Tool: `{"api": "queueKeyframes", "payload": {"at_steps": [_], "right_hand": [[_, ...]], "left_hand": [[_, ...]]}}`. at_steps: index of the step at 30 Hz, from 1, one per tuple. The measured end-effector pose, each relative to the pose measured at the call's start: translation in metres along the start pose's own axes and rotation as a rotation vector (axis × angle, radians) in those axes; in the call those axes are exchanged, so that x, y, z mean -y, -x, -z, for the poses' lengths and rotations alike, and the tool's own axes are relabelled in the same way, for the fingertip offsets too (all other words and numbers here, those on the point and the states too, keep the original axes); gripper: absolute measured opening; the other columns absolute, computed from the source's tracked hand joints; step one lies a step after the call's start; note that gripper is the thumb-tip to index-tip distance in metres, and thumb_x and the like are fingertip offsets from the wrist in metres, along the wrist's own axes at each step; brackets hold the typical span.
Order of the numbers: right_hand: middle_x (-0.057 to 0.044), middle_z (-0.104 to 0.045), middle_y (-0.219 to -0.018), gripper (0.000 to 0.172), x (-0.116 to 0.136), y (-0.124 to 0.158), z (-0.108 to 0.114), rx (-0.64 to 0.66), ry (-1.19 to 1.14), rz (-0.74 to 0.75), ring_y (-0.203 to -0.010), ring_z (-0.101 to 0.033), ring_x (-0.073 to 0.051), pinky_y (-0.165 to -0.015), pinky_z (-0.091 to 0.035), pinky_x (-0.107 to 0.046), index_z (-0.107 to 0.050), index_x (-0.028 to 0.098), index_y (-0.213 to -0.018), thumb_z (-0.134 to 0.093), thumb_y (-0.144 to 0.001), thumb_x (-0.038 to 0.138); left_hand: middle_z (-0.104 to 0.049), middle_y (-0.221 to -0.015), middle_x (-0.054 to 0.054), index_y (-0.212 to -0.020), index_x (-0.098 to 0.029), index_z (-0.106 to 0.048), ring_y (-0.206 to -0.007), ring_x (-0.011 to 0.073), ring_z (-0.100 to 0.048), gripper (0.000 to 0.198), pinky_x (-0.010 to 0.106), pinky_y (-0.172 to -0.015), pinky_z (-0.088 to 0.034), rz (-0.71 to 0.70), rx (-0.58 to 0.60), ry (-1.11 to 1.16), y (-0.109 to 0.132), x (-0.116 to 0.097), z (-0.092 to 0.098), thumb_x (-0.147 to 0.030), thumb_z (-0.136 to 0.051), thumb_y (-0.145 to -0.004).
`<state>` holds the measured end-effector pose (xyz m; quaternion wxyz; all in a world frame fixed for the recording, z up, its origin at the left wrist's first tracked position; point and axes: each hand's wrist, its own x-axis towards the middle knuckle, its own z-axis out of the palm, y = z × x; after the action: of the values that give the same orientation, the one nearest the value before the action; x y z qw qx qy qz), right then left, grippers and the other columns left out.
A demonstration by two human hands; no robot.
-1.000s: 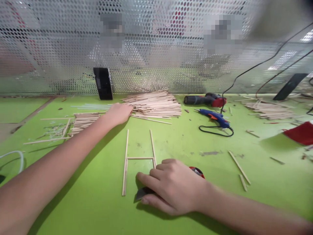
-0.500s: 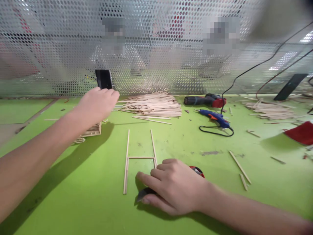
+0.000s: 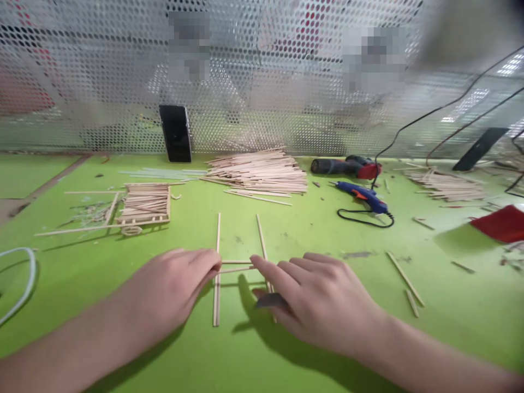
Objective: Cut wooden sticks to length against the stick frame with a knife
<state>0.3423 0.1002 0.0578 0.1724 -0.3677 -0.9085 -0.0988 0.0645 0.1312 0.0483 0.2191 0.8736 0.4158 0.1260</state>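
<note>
My left hand (image 3: 176,289) is closed in a pinch on a thin wooden stick (image 3: 235,269), which spans from its fingertips toward my right hand. The fingers of my right hand (image 3: 319,300) are curled round a tool with a dark grey blade (image 3: 272,300); its handle is hidden in the palm. My right index fingertip meets the far end of the pinched stick. Below the hands lies an H-shaped layout of sticks: a left upright (image 3: 216,305), a right upright (image 3: 262,234) partly covered by my right hand, and a crossbar (image 3: 235,261) just beyond the held stick.
Farther back lie a pile of sticks (image 3: 262,174), a drill (image 3: 347,166) and a blue glue gun (image 3: 362,196) with a cord. A small stick-built model (image 3: 145,204) stands at left. A phone (image 3: 176,134) leans on the perforated metal screen (image 3: 262,120). Loose sticks (image 3: 405,278) lie at right.
My left hand has come back from near the stick pile to the H layout, now with a stick in it. My right hand has shifted slightly right and turned, still holding the bladed tool.
</note>
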Motion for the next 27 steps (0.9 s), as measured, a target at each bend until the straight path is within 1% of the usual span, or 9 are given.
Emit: {"api": "queueKeyframes", "payload": {"at_steps": [2, 4, 8, 13, 17, 19, 22, 25, 27], "right_hand": [[0.003, -0.067, -0.071, 0.02, -0.003, 0.001, -0.006, 0.015, 0.022, -0.007, -0.057, -0.06, -0.015, -0.058, -0.031, -0.036, -0.067, 0.016, -0.104, -0.047, -0.11, 0.018], [0.004, -0.063, -0.068, 0.02, -0.006, 0.002, -0.01, 0.033, 0.028, -0.003, -0.055, -0.056, -0.015, -0.058, -0.029, -0.035, -0.064, 0.018, -0.093, -0.05, -0.105, 0.011], [0.004, -0.059, -0.067, 0.023, -0.009, 0.002, -0.012, 0.052, 0.013, 0.01, -0.054, -0.051, -0.016, -0.058, -0.028, -0.035, -0.061, 0.019, -0.09, -0.048, -0.106, 0.01], [0.004, -0.059, -0.067, 0.023, -0.008, 0.003, -0.013, 0.05, -0.025, 0.007, -0.055, -0.051, -0.016, -0.059, -0.027, -0.036, -0.062, 0.018, -0.093, -0.046, -0.108, 0.014], [0.004, -0.06, -0.067, 0.022, -0.007, 0.003, -0.013, 0.059, -0.049, 0.006, -0.055, -0.052, -0.016, -0.059, -0.027, -0.036, -0.063, 0.018, -0.095, -0.045, -0.107, 0.012], [0.005, -0.059, -0.067, 0.022, -0.007, 0.002, -0.013, 0.053, -0.052, 0.005, -0.054, -0.051, -0.016, -0.059, -0.027, -0.036, -0.063, 0.019, -0.095, -0.045, -0.104, 0.009], [0.005, -0.059, -0.066, 0.023, -0.005, 0.002, -0.012, 0.044, -0.054, 0.001, -0.054, -0.051, -0.016, -0.059, -0.027, -0.036, -0.063, 0.019, -0.094, -0.045, -0.099, 0.005], [0.005, -0.059, -0.067, 0.022, -0.003, 0.003, -0.01, 0.051, -0.057, -0.007, -0.055, -0.052, -0.015, -0.059, -0.028, -0.036, -0.063, 0.019, -0.094, -0.046, -0.098, 0.005], [0.005, -0.06, -0.067, 0.021, -0.003, 0.004, -0.01, 0.055, -0.052, -0.014, -0.054, -0.052, -0.015, -0.058, -0.028, -0.036, -0.062, 0.019, -0.093, -0.047, -0.099, 0.006]], "left_hand": [[-0.076, -0.087, 0.0, -0.102, -0.025, -0.069, -0.073, 0.018, -0.069, 0.034, 0.028, -0.063, -0.05, 0.084, 0.01, 0.217, -0.001, -0.001, -0.002, -0.039, -0.04, -0.112], [-0.075, -0.087, 0.0, -0.105, -0.026, -0.07, -0.073, 0.0167, -0.068, 0.031, 0.027, -0.065, -0.053, 0.148, 0.04, 0.463, -0.002, -0.001, -0.002, -0.045, -0.046, -0.11], [-0.078, -0.1, 0.005, -0.116, -0.024, -0.074, -0.074, 0.0157, -0.067, 0.033, 0.029, -0.068, -0.06, 0.233, 0.081, 0.905, -0.003, 0.003, -0.003, -0.05, -0.055, -0.108], [-0.079, -0.104, 0.008, -0.118, -0.024, -0.077, -0.074, 0.0144, -0.067, 0.032, 0.029, -0.07, -0.063, 0.206, 0.112, 1.097, -0.005, 0.011, -0.006, -0.05, -0.061, -0.106], [-0.078, -0.099, 0.006, -0.114, -0.025, -0.078, -0.072, 0.0141, -0.065, 0.037, 0.027, -0.066, -0.061, 0.229, 0.091, 1.085, -0.005, 0.01, -0.009, -0.058, -0.062, -0.104], [-0.077, -0.094, 0.004, -0.113, -0.026, -0.077, -0.073, 0.0148, -0.065, 0.04, 0.026, -0.065, -0.06, 0.292, 0.029, 0.983, -0.003, 0.009, -0.01, -0.062, -0.064, -0.102], [-0.077, -0.089, 0.003, -0.106, -0.026, -0.078, -0.078, 0.0171, -0.068, 0.041, 0.027, -0.068, -0.058, 0.366, -0.065, 0.736, -0.002, 0.008, -0.009, -0.065, -0.066, -0.099], [-0.077, -0.084, 0.002, -0.094, -0.025, -0.078, -0.075, 0.0175, -0.069, 0.044, 0.026, -0.065, -0.056, 0.326, -0.086, 0.551, -0.002, 0.009, -0.008, -0.066, -0.063, -0.099], [-0.077, -0.081, 0.001, -0.091, -0.025, -0.078, -0.071, 0.0166, -0.069, 0.043, 0.025, -0.061, -0.055, 0.294, -0.095, 0.487, -0.002, 0.01, -0.008, -0.063, -0.061, -0.101]]}}
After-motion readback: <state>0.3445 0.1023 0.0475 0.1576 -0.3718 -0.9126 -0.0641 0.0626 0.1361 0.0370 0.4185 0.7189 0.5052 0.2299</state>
